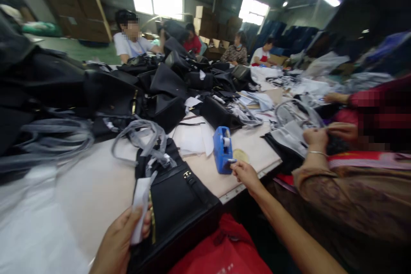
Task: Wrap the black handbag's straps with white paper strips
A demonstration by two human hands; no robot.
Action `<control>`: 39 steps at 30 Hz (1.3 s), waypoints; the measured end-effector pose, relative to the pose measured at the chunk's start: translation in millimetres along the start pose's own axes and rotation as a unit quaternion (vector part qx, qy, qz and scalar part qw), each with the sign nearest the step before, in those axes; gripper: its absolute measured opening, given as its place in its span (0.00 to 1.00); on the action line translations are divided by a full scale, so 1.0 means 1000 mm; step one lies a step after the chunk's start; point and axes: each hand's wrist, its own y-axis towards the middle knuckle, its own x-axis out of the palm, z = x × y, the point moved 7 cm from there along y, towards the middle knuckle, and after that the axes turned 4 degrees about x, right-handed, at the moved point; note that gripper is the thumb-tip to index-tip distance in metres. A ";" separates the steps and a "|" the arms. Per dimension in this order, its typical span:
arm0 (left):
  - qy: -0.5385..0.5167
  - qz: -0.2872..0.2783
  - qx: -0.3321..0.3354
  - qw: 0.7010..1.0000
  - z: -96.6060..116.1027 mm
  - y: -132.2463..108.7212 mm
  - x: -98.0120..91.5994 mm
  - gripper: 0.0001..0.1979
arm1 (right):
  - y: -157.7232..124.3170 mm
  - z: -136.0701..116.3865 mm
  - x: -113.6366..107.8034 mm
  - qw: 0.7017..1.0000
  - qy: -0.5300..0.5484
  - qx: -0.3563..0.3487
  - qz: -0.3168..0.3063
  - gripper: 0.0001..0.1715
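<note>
My left hand (123, 231) is closed around a folded white paper strip (140, 205), held over the edge of a black handbag (183, 201). The bag lies on the table before me, with gold hardware on its front and plastic-wrapped handles (146, 141) on top. To the right stands a blue tape dispenser (218, 154). At its front end, the fingers of my right hand (245, 175) pinch a small piece of tape (231, 161). A roll of tape (240, 155) lies just behind that hand.
Black bags (170, 81) are heaped across the far side of the table (205, 175). White sheets (192, 137) lie behind the dispenser. At the right, close by, a co-worker's hands (316, 137) handle another bag. Several people sit opposite.
</note>
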 end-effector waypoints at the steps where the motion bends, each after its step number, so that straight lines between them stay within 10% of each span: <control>1: -0.009 -0.014 0.007 1.000 0.000 -0.002 0.002 0.21 | 0.001 0.000 0.000 1.000 -0.002 -0.002 -0.008 0.14; 10: -0.015 -0.028 0.052 0.998 0.001 -0.006 0.000 0.20 | 0.006 0.027 0.011 0.949 0.247 0.138 -0.137 0.16; 22: 0.021 -0.029 0.043 0.998 -0.004 -0.005 -0.002 0.23 | -0.005 0.034 0.020 0.991 0.072 0.090 -0.067 0.09; 27: 0.036 -0.039 0.042 0.998 -0.003 -0.004 0.003 0.19 | -0.043 -0.027 0.067 0.986 0.007 -0.070 -0.151 0.14; 34: 0.067 -0.055 0.055 0.995 0.004 -0.006 0.011 0.15 | -0.128 -0.090 0.194 0.842 -0.150 -0.256 -0.451 0.10; 39: 0.058 -0.067 0.060 0.994 0.004 -0.008 0.012 0.14 | -0.145 -0.083 0.238 0.748 -0.262 -0.400 -0.460 0.09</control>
